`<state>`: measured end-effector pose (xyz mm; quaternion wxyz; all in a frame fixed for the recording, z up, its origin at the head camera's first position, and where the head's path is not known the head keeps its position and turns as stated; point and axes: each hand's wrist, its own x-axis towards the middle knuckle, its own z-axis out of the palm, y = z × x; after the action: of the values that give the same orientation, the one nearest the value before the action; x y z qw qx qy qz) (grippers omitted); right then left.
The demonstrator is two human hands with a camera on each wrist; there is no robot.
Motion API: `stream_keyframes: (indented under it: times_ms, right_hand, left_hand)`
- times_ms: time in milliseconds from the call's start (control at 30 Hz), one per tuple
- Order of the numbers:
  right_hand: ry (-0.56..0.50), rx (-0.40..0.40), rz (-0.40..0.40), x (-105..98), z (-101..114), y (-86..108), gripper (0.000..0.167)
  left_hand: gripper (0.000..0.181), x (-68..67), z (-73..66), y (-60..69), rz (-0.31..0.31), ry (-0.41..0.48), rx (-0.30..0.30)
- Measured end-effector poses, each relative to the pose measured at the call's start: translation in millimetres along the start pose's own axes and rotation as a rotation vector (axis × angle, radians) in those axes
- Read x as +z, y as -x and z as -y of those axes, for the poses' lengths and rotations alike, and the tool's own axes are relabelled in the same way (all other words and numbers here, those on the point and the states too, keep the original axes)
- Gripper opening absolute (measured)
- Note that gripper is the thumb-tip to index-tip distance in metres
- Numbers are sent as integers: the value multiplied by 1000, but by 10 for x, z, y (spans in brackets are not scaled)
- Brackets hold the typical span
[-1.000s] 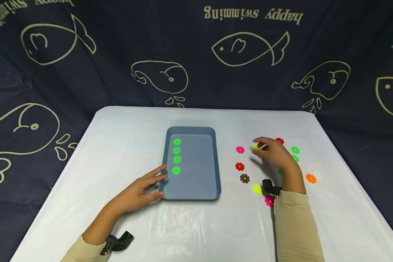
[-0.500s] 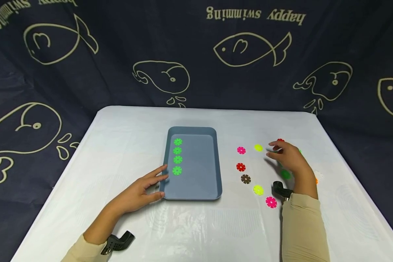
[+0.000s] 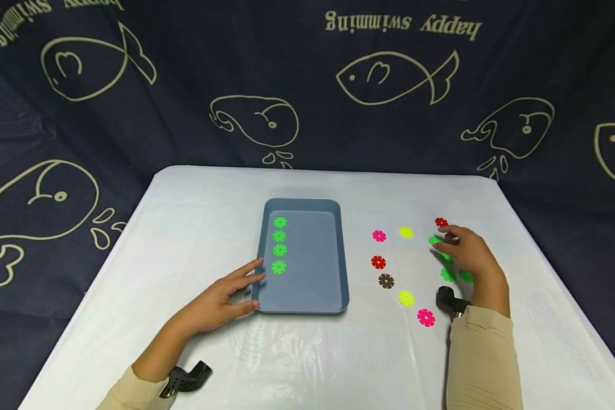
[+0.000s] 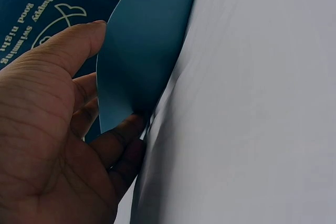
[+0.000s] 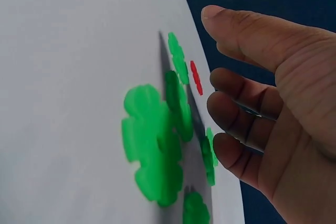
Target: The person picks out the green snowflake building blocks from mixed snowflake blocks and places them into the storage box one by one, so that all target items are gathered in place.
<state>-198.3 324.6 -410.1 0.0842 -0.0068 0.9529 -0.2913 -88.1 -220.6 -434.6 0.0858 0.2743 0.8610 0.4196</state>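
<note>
A blue-grey tray (image 3: 312,296) holds a column of several green snowflake discs (image 3: 279,250) along its left side. My left hand (image 3: 215,304) rests against the tray's left wall, fingers extended; in the left wrist view the thumb is at the rim and fingertips touch the wall low down. My right hand (image 3: 466,250) hovers over loose green discs (image 3: 448,274) on the right of the table. In the right wrist view its thumb and fingers are apart, with nothing between them, above a large-looking green disc (image 5: 152,145). The hand hides part of the group.
Left of the right hand lie pink (image 3: 379,236), yellow (image 3: 406,232), red (image 3: 378,262) and brown discs (image 3: 386,281). Nearer lie another yellow (image 3: 406,298) and pink disc (image 3: 426,318). A red disc (image 3: 441,222) lies beyond the right fingertips. Dark fish-print cloth (image 3: 307,136) hangs behind the white table.
My right hand has moved right, away from the far yellow disc, which stays on the table, to above the green discs. The left hand stays at the tray.
</note>
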Motion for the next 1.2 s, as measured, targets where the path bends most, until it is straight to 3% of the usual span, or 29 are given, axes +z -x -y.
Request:
stream_keyframes:
  times_ms: [300,600,900,1200]
  right_hand:
    - [-4,-18,7,72,-26,-44,57]
    - [60,-15,0,119,-3,-72,50]
    - [49,-13,-8,153,-16,-91,37]
    - [46,-21,-10,153,-13,-87,35]
  left_hand:
    - [65,0,-17,7,0,16,-5]
    - [65,-2,-10,7,2,10,-6]
    - [65,-5,-15,8,4,2,-7]
    - [65,-3,-7,7,4,-7,-5]
